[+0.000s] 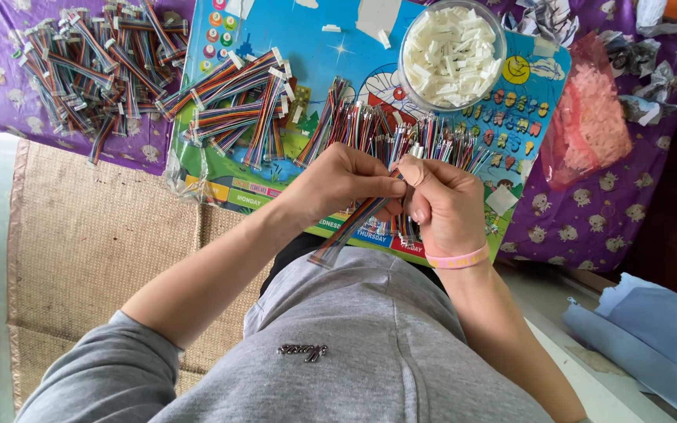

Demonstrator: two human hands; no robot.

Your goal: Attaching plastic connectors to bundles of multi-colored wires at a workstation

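My left hand (pixel 338 182) and my right hand (pixel 442 205) meet over the near edge of a blue cartoon board (pixel 307 70). Both pinch one multicoloured ribbon cable (pixel 352 225), which slants down to the left towards my lap. The cable's upper end sits between my fingertips, and my right thumb hides whatever is there. My right wrist wears a pink band (pixel 457 259). Just beyond my hands lies a row of loose ribbon cables (pixel 385 127).
A clear bowl of small white connectors (pixel 451 53) stands at the board's far side. Finished cables with white ends (pixel 237 106) lie on the board's left, more in a pile (pixel 92 63) on purple cloth. A pink bag (pixel 589 117) lies right, a woven mat (pixel 103 235) left.
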